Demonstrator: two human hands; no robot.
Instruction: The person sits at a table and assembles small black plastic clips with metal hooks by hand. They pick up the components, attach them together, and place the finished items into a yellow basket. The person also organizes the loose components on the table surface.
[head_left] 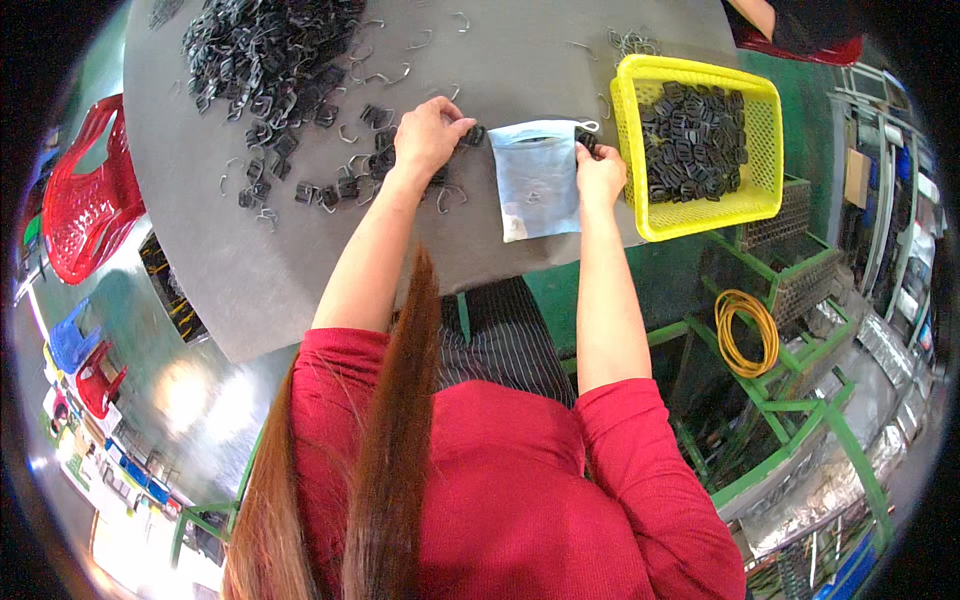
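My left hand [428, 138] is closed, with a small black plastic clip [471, 136] pinched between thumb and fingertips. Close by on the grey tabletop lie more loose black clips [380, 160] and bent metal wire hooks [450, 197]. Another small black clip [586, 139] is in the fingers of my right hand [602, 178], beside the yellow basket. Between my hands a light blue cloth pouch [535, 180] lies flat, with a white cord loop at its upper right corner. My right hand is at the pouch's right edge.
A yellow basket [700, 72] holding many black clips [692, 145] stands on the right. At the far left is a large heap of black clips [265, 55]. A red chair [92, 205], a green metal frame [755, 480] and a coiled yellow hose [746, 333] surround the table.
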